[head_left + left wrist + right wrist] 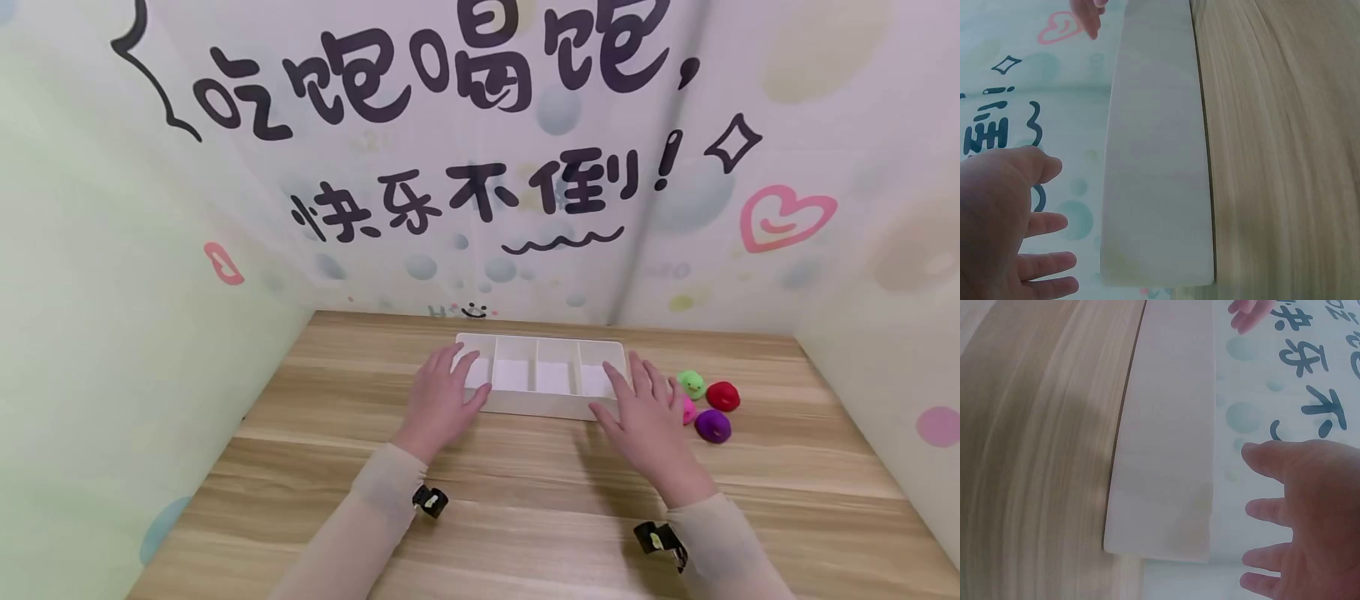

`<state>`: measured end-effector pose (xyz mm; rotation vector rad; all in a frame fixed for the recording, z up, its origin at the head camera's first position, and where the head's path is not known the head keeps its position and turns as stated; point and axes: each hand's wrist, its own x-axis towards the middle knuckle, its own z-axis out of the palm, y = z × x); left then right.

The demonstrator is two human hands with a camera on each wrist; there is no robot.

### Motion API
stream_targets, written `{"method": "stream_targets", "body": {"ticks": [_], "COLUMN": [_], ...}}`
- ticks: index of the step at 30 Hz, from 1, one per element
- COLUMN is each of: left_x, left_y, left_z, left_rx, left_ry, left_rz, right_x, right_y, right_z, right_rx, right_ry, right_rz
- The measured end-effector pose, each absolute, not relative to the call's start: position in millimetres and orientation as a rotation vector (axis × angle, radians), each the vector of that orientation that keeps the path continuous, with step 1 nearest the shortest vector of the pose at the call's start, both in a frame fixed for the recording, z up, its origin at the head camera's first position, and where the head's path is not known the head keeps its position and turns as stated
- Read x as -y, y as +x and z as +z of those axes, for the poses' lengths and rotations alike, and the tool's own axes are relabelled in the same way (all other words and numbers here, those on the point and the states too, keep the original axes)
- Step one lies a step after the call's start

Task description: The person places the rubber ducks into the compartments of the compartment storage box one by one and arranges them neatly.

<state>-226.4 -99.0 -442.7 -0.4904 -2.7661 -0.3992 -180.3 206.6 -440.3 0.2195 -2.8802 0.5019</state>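
Two pale sleeves point(348, 533) with black wrist cameras point(431, 501) enter from the bottom of the head view, over the wooden table point(517, 508). Left of centre, the left hand point(442, 404) has its fingers spread wide, holding nothing; right of centre, the right hand point(648, 425) is likewise spread. Purple point(713, 426), pink point(688, 410), red point(723, 396) and green toys point(692, 384) cluster just beside it, the pink partly hidden. The white tray point(540, 405), with four compartments, lies at centre between the hands; contact is unclear. Behind stands a lettered wall point(255, 183).

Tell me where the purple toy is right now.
In the head view, the purple toy sits right of the right hand, just below the red toy.
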Motion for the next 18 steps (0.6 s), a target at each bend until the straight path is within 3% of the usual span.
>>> {"method": "stream_targets", "body": {"ticks": [18], "left_x": [130.1], "left_y": [-241.3], "left_z": [-449.1], "left_rx": [2.771], "left_ry": [-0.481], "left_rz": [-0.568], "right_x": [-243.1], "right_y": [-175.4], "right_z": [-431.9], "right_rx": [2.894], "right_ry": [0.187], "right_rz": [0.469]}}
